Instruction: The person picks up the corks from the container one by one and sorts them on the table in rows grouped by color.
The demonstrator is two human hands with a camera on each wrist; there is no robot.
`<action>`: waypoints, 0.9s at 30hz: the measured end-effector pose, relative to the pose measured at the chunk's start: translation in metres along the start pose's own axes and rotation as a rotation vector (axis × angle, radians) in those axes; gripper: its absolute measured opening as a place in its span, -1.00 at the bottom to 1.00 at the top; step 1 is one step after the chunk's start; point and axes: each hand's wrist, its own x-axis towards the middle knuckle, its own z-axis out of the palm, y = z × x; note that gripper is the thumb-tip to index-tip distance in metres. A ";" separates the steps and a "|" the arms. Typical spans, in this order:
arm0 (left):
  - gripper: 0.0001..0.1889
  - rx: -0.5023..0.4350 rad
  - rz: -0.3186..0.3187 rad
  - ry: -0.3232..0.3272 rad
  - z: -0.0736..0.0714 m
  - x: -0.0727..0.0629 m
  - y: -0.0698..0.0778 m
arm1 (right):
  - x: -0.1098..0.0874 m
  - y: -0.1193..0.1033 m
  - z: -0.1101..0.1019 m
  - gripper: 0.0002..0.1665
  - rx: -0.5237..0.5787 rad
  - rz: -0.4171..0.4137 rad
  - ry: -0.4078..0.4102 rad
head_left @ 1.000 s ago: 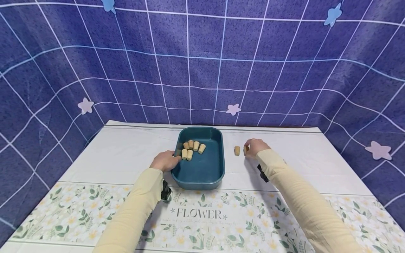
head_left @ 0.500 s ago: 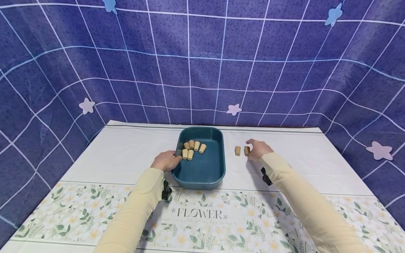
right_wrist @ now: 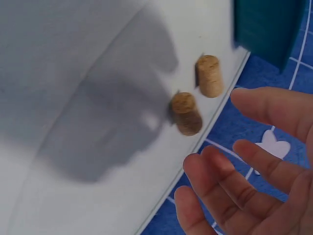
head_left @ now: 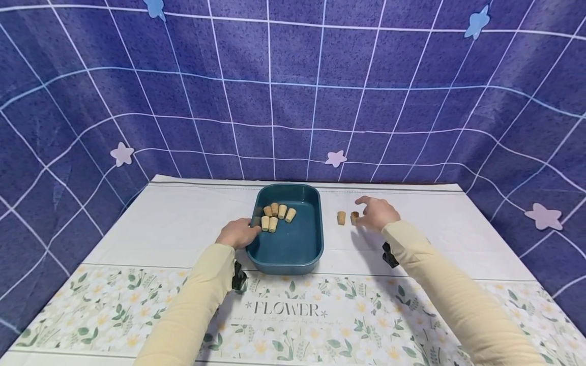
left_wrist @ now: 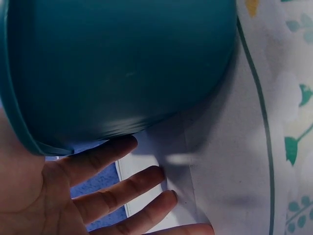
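A deep teal rectangular tray (head_left: 299, 244) stands on the table with several tapered cork stoppers (head_left: 273, 224) grouped in its left half. My left hand (head_left: 238, 234) holds the tray's left side, thumb over the rim. In the left wrist view its fingers (left_wrist: 122, 196) spread beneath the outer wall. To the tray's right, two cork stoppers stand side by side: one nearer the tray (head_left: 341, 218), and a darker-topped one (head_left: 354, 217) beside my right hand (head_left: 377, 213). The right wrist view shows that hand's fingers (right_wrist: 200, 171) parted, holding nothing, apart from both corks.
A white tablecloth (head_left: 183, 218) with a floral band (head_left: 151, 305) lettered FLOWER covers the table. Behind and at both sides hangs a blue grid-patterned curtain (head_left: 293, 117) with star shapes. The tray wall (right_wrist: 266, 29) rises beyond the corks in the right wrist view.
My right hand has let go of the right-hand cork stopper and drawn slightly to the right, its fingers opening. The left hand and tray stay in place.
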 end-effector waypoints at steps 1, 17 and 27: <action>-0.44 0.003 0.003 0.001 0.000 0.000 0.000 | -0.001 -0.002 -0.001 -0.35 -0.001 -0.006 0.007; -0.45 -0.006 -0.004 0.006 0.003 0.003 -0.003 | -0.006 -0.053 -0.008 -0.54 -0.001 -0.112 0.051; -0.44 -0.017 -0.012 0.004 0.002 0.003 -0.003 | -0.007 -0.081 -0.014 -0.55 -0.032 -0.158 0.074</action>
